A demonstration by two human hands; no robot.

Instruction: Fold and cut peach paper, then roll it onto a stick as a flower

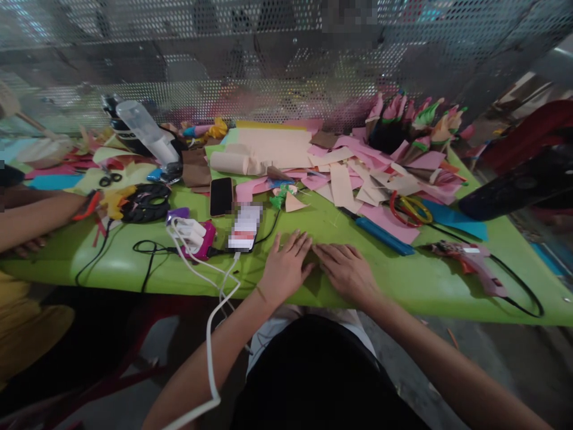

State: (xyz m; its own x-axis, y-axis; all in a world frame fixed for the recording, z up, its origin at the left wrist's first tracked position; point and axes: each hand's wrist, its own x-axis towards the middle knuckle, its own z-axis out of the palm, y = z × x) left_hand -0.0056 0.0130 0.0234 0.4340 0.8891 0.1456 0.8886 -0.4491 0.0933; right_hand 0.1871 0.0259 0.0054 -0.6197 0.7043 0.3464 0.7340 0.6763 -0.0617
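Left hand (286, 269) and right hand (347, 272) rest flat, palms down, on the green, smooth-covered table (385, 286), just right of the smartphone with a lit screen (246, 227). Fingers are extended, neither hand grips anything, and whether the fingertips touch cannot be told.

Handling: the smartphone is likely rigid, smooth and slippery, with a fragile screen. Grasp it by both long edges; allow for drag from the white charging cable (215, 316) at its near end. The blue, slim-handled cutter (385, 235), right of the smartphone beyond the right hand, should be light and stiff. Grasp the handle, clear of the dark tip.

Orientation: the smartphone's long axis runs away from the wearer, leaning slightly right. The cutter's long axis is diagonal; its tip points past the smartphone's far end.
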